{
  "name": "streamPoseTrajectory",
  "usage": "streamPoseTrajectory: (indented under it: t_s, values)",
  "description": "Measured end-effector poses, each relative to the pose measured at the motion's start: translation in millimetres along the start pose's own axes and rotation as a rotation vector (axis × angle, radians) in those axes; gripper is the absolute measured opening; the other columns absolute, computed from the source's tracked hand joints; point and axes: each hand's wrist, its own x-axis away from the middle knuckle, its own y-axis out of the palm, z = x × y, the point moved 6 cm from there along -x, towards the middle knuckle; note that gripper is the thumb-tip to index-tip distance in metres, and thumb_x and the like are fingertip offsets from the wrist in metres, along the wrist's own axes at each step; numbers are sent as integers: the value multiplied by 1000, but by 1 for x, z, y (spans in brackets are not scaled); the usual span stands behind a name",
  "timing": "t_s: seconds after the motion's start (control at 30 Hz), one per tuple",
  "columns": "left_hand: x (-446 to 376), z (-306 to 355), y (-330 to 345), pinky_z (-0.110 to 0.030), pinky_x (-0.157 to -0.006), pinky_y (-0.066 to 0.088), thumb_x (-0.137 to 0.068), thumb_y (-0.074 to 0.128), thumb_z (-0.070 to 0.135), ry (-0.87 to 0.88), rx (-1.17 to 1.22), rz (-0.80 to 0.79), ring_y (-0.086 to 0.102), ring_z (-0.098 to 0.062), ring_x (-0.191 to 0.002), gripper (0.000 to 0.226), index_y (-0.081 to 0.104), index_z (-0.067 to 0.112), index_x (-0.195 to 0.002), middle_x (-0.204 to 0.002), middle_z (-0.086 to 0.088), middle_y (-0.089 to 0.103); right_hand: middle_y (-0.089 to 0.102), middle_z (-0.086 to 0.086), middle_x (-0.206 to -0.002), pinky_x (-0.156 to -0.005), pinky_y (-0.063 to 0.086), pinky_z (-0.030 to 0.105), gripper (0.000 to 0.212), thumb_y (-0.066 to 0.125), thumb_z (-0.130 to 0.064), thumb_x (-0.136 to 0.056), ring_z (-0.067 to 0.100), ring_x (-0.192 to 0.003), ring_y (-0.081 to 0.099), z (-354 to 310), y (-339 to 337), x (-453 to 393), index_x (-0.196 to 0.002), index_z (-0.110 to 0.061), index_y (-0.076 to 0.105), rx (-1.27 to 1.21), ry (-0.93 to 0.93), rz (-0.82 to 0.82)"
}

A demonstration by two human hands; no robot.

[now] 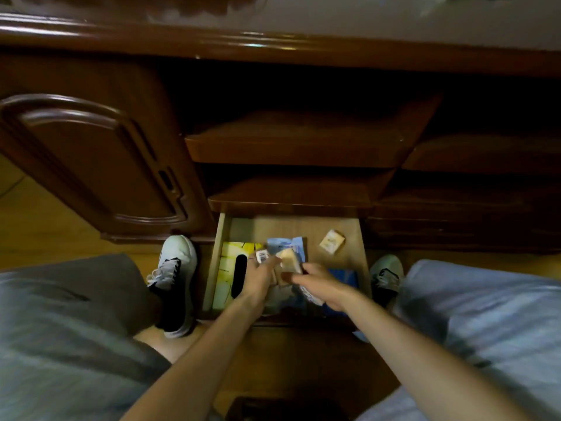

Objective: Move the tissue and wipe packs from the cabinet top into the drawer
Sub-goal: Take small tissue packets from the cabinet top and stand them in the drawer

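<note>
The open wooden drawer (219, 238) sits low in the dark cabinet. Inside it lie a yellow tissue box (226, 268) with a black slot at the left, a blue wipe pack (288, 244) in the middle, a small tan pack (331, 242) at the back right and a dark blue pack (343, 276) at the right. My left hand (259, 278) and my right hand (318, 284) are both over the drawer's middle, gripping small tan tissue packs (288, 262) between them. A white barcode label shows by my left fingers.
The cabinet top (273, 47) runs across the upper frame, blurred. A carved door (91, 165) hangs at the left; open shelves (291, 147) sit above the drawer. My shoes (176, 268) stand on the wooden floor on either side of the drawer.
</note>
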Motion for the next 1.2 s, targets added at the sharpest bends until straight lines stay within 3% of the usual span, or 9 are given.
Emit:
streamPoseTrajectory:
  t_s: [0.13, 0.23, 0.3, 0.5, 0.67, 0.77, 0.9, 1.03, 1.2]
  values:
    - [-27, -12, -34, -32, -67, 53, -99, 48, 15, -22, 50, -1, 65, -22, -94, 46, 41, 16, -145, -118, -9, 63, 70, 3, -118, -95, 55, 38, 36, 63, -40, -95, 17, -105, 68, 3, 15, -36, -127, -24, 64, -45, 36, 2]
    - [-41, -8, -51, -22, -72, 54, -96, 62, 8, 52, -12, 29, 66, -10, -105, 60, 37, 24, -148, -123, 2, 61, 67, 6, -121, -86, 55, 34, 38, 59, -44, -96, 16, -103, 66, -3, 34, -68, -126, -22, 59, -82, 54, -94]
    - [-50, 7, -65, -14, -69, 54, -88, 74, 4, 168, -89, 111, 69, 3, -94, 62, 44, 26, -138, -111, 10, 64, 65, 0, -122, -93, 52, 38, 41, 59, -40, -93, 15, -102, 63, -15, 32, -95, -130, -22, 57, 35, -25, 8]
    - [-61, 42, -118, -13, -71, 52, -81, 78, 15, 327, -373, 401, 68, -9, -93, 61, 43, 22, -130, -103, 4, 69, 61, -1, -117, -92, 51, 47, 20, 55, -31, -97, 28, -103, 61, -48, 8, -172, -115, -31, 46, 251, -125, 251]
    - [-68, 43, -127, -40, -96, 55, -81, 79, 25, 399, -551, 369, 65, -17, -108, 68, 48, 20, -142, -128, -1, 59, 62, 5, -137, -93, 51, 36, 38, 49, -24, -101, 28, -109, 62, -46, 33, -226, -138, -31, 57, 390, -89, 140]
    - [-72, 38, -130, -39, -95, 56, -81, 81, 28, 406, -599, 348, 64, -12, -106, 70, 50, 26, -143, -133, 1, 51, 56, 11, -143, -94, 48, 34, 42, 52, -19, -103, 29, -115, 60, -44, 46, -249, -144, -22, 50, 356, -47, 63]
    - [-77, 32, -138, -42, -95, 56, -81, 82, 35, 363, -558, 378, 64, -12, -109, 74, 48, 25, -146, -131, 0, 55, 66, 13, -117, -81, 44, 33, 23, 65, -23, -96, 33, -112, 62, -53, 58, -263, -117, -13, 65, 459, -77, -3]
    - [-80, 33, -133, -42, -97, 55, -81, 81, 35, 360, -558, 386, 63, -12, -110, 73, 48, 26, -145, -132, 1, 55, 60, 7, -141, -101, 42, 31, 47, 65, -37, -96, 29, -127, 56, -54, 60, -260, -138, -17, 60, 477, -67, -52]
    - [-82, 30, -128, -41, -98, 54, -82, 79, 35, 374, -600, 373, 62, -12, -112, 72, 47, 28, -146, -130, 6, 49, 68, 3, -119, -74, 45, 26, 26, 56, -36, -99, 17, -92, 59, -52, 35, -247, -118, -22, 66, 454, -80, 105]
